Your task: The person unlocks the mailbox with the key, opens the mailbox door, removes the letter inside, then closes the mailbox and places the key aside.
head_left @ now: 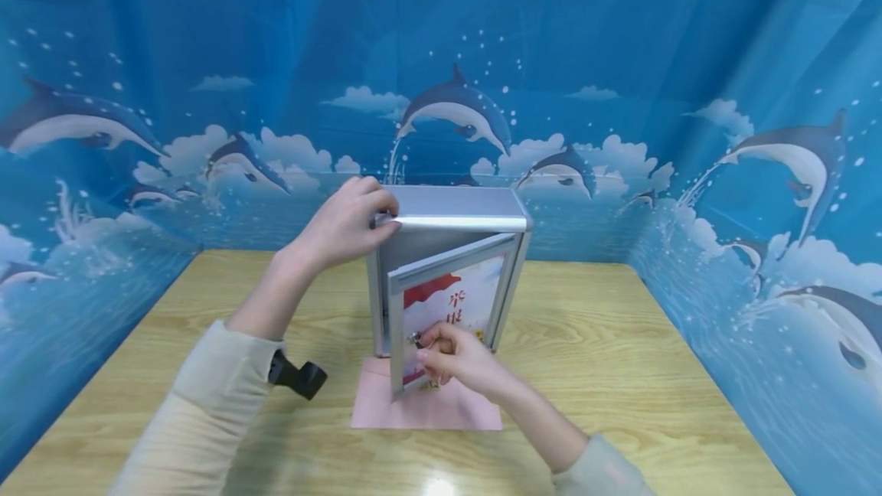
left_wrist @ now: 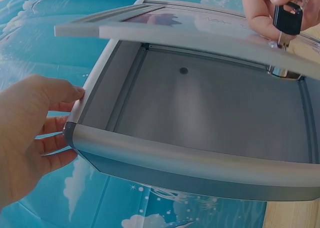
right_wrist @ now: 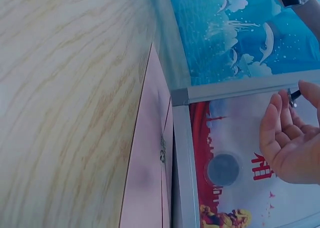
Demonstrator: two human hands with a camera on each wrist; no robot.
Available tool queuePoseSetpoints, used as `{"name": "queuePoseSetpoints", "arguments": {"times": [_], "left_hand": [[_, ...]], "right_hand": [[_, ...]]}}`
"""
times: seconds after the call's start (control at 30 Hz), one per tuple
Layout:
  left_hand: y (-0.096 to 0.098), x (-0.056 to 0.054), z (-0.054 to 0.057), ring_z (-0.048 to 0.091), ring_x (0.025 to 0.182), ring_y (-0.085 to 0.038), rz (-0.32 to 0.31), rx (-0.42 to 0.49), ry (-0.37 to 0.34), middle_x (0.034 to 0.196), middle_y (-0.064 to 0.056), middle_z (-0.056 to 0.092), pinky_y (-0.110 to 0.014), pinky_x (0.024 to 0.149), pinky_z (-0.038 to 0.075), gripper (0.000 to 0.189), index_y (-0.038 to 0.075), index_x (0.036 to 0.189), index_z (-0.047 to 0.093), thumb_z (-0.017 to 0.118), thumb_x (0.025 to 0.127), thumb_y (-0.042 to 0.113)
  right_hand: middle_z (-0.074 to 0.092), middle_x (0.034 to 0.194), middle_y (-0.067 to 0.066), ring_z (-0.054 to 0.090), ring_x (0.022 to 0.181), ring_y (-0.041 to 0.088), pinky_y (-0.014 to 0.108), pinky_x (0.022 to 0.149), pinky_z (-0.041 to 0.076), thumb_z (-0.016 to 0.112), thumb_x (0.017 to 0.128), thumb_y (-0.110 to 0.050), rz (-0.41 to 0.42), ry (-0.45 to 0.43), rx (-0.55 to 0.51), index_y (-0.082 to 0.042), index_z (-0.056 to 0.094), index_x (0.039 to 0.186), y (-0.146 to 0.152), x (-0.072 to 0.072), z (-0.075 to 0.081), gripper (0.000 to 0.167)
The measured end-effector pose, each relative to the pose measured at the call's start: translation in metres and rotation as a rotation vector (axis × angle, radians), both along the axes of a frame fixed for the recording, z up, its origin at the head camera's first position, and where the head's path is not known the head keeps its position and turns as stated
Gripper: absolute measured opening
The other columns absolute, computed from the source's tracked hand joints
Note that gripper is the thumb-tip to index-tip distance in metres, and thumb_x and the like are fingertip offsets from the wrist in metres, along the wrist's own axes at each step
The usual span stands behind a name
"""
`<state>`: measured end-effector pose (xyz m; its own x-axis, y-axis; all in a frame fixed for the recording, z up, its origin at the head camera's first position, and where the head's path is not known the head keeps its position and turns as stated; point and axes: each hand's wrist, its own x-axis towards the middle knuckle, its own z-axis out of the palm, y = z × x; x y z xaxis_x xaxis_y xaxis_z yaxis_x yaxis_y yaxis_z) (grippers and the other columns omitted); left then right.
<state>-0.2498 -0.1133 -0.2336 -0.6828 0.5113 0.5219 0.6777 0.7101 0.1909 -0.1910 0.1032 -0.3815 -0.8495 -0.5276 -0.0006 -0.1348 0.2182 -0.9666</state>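
A silver metal box (head_left: pixel 455 199) stands upright on the table, its framed front door (head_left: pixel 397 320) swung partly outward. Behind a clear panel on the door is a red and white printed sheet (right_wrist: pixel 235 123). My left hand (head_left: pixel 353 222) grips the box's upper left corner; in the left wrist view its thumb lies on the front rim, fingers round the side. With thumb and fingers my right hand (head_left: pixel 460 358) pinches a black-headed key (left_wrist: pixel 288 19) that sits in the door's lock (left_wrist: pixel 283 72). The grey interior (left_wrist: pixel 200 108) shows a dark round spot on its back wall.
A pink sheet (head_left: pixel 427 413) lies under the front of the box on the wooden table (head_left: pixel 592 358). Blue curtains with dolphins (head_left: pixel 455 106) hang behind and at both sides. A black wrist camera (head_left: pixel 298 375) is strapped to the left wrist.
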Motion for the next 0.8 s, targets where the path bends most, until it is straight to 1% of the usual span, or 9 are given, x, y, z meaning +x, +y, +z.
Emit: {"name": "queuePoseSetpoints", "arguments": {"times": [0.23, 0.33, 0.6, 0.63, 0.7, 0.73, 0.8], "left_hand": [[0.000, 0.000, 0.000, 0.043, 0.084, -0.023, -0.001, -0.004, 0.002, 0.091, -0.008, 0.054, -0.037, 0.071, 0.037, 0.011, 0.005, 0.093, 0.065, 0.065, 0.086, 0.013], [0.000, 0.000, 0.000, 0.043, 0.084, -0.023, -0.001, -0.005, 0.000, 0.091, -0.008, 0.055, -0.037, 0.071, 0.038, 0.010, 0.005, 0.093, 0.065, 0.064, 0.086, 0.013], [0.001, 0.001, 0.000, 0.043, 0.084, -0.023, 0.003, -0.001, 0.005, 0.091, -0.008, 0.055, -0.036, 0.071, 0.038, 0.010, 0.005, 0.093, 0.065, 0.065, 0.086, 0.013], [0.001, 0.001, 0.000, 0.043, 0.084, -0.023, 0.003, 0.001, 0.006, 0.091, -0.008, 0.055, -0.036, 0.071, 0.038, 0.010, 0.005, 0.093, 0.065, 0.065, 0.086, 0.013], [0.001, 0.001, 0.000, 0.043, 0.085, -0.023, 0.004, 0.000, 0.006, 0.092, -0.008, 0.055, -0.036, 0.071, 0.038, 0.010, 0.005, 0.093, 0.065, 0.065, 0.086, 0.013], [0.001, 0.001, 0.000, 0.044, 0.085, -0.023, 0.006, 0.000, 0.006, 0.092, -0.008, 0.055, -0.036, 0.071, 0.038, 0.010, 0.005, 0.093, 0.065, 0.065, 0.086, 0.013], [0.001, 0.001, 0.000, 0.044, 0.085, -0.022, 0.009, 0.000, 0.006, 0.092, -0.008, 0.055, -0.036, 0.071, 0.039, 0.011, 0.005, 0.093, 0.065, 0.065, 0.086, 0.013]], "right_hand": [[0.057, 0.070, 0.005, 0.052, 0.060, 0.016, 0.029, 0.058, 0.047, 0.060, 0.091, -0.015, -0.044, -0.022, -0.047, 0.006, 0.050, 0.106, -0.008, 0.001, 0.002, 0.028], [0.057, 0.070, 0.005, 0.051, 0.059, 0.016, 0.029, 0.056, 0.046, 0.059, 0.091, -0.015, -0.057, -0.021, -0.046, 0.006, 0.050, 0.106, -0.010, 0.001, 0.002, 0.027], [0.058, 0.073, 0.012, 0.053, 0.060, 0.018, 0.029, 0.057, 0.047, 0.058, 0.092, -0.015, -0.086, 0.021, 0.006, 0.004, 0.051, 0.107, -0.015, -0.004, 0.001, 0.025], [0.058, 0.072, 0.012, 0.053, 0.060, 0.018, 0.030, 0.057, 0.047, 0.058, 0.092, -0.013, -0.088, 0.027, 0.011, 0.005, 0.051, 0.107, -0.016, -0.004, 0.003, 0.024], [0.058, 0.072, 0.012, 0.055, 0.062, 0.024, 0.029, 0.058, 0.049, 0.058, 0.092, -0.012, -0.094, 0.045, 0.022, 0.006, 0.052, 0.105, -0.018, 0.000, 0.011, 0.023], [0.057, 0.072, 0.011, 0.055, 0.063, 0.024, 0.029, 0.058, 0.049, 0.058, 0.091, -0.011, -0.098, 0.062, 0.029, 0.006, 0.052, 0.104, -0.019, 0.001, 0.015, 0.022], [0.057, 0.071, 0.009, 0.056, 0.064, 0.025, 0.032, 0.059, 0.050, 0.058, 0.091, -0.011, -0.107, 0.089, 0.045, 0.005, 0.053, 0.103, -0.021, -0.002, 0.014, 0.021]]}}
